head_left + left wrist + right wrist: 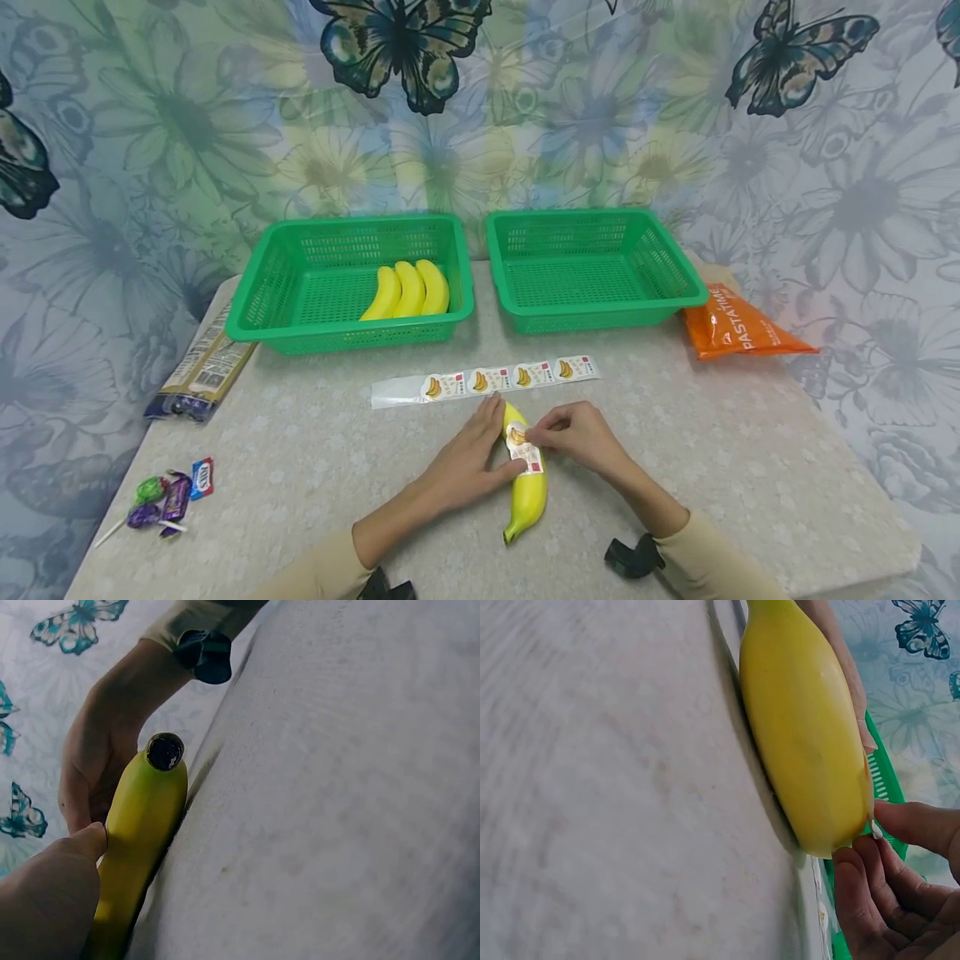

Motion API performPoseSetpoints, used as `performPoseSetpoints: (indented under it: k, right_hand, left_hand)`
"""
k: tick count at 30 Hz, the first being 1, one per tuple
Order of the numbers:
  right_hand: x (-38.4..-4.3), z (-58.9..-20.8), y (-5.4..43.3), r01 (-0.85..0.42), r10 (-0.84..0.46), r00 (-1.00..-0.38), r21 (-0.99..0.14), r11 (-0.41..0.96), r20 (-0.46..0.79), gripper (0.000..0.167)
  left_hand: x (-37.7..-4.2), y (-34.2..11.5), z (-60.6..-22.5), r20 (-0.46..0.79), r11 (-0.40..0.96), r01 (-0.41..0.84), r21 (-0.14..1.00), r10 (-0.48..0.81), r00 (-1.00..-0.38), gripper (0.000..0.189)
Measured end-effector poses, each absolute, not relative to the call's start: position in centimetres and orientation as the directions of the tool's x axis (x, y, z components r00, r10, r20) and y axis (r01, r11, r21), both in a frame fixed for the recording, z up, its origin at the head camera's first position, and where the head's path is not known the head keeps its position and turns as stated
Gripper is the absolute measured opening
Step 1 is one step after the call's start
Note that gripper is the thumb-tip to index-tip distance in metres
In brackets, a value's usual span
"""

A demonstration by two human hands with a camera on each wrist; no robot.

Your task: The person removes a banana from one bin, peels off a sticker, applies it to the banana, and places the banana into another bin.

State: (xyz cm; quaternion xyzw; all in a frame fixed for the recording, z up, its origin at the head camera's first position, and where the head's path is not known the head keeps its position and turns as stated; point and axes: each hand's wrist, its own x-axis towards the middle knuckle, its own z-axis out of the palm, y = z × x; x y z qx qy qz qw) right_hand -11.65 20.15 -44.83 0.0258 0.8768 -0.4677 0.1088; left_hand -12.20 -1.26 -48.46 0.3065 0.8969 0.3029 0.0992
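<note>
A yellow banana (528, 500) lies lengthwise on the table, its dark-ended stem toward me. On its upper side sits a white sticker (524, 454) with a banana picture. My left hand (472, 458) rests along the banana's left side, fingers straight toward its far end, thumb pressing the sticker's near end. From the right, my right hand (583, 435) pinches the sticker's edge between thumb and fingertips; a small white bit of it shows in the right wrist view. Just beyond lies a sticker strip (487, 382), bare at its left end, with several stickers on it.
Behind stand two green baskets: the left basket (348, 340) holds three bananas (409, 290), the right basket (600, 318) shows its bare floor. An orange packet (738, 325) lies at right. A gold packet (213, 367) and several candies (172, 498) lie at left.
</note>
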Motion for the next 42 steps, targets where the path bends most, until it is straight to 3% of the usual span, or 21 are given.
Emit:
performPoseSetpoints:
  k: [4,10,16,22,30,42]
  right_hand:
    - [-12.0,-45.3,20.1,0.18,-0.032,-0.972,-0.819,0.544,-0.235,0.022]
    - [-12.7,-46.0,20.3,0.331,-0.025,-0.93,-0.865,0.377,-0.367,0.03]
    - [-12.9,-46.0,20.3,0.329,-0.089,-0.921,-0.881,0.339,-0.378,0.041]
    - [-13.0,-46.0,20.5,0.306,-0.118,-0.922,-0.881,0.361,-0.369,0.037]
    - [-13.1,-46.1,20.5,0.309,-0.153,-0.914,-0.888,0.34,-0.376,0.033]
    - [-13.1,-46.3,20.0,0.311,-0.099,-0.924,-0.876,0.37,-0.37,0.026]
  left_hand:
    - [-12.2,-1.2,-48.5,0.003,0.63,0.489,0.604,0.611,-0.791,0.096]
    - [-12.3,-1.2,-48.3,0.001,0.635,0.492,0.596,0.612,-0.791,0.096]
    - [-12.6,-1.3,-47.9,-0.005,0.64,0.504,0.58,0.622,-0.783,0.096]
    - [-13.3,-1.2,-47.9,0.007,0.635,0.536,0.556,0.641,-0.767,0.101]
    - [-13.9,-0.8,-47.8,0.017,0.644,0.51,0.57,0.612,-0.791,0.11]
    - [-14.4,-0.2,-47.7,0.078,0.684,0.487,0.542,0.537,-0.84,0.1]
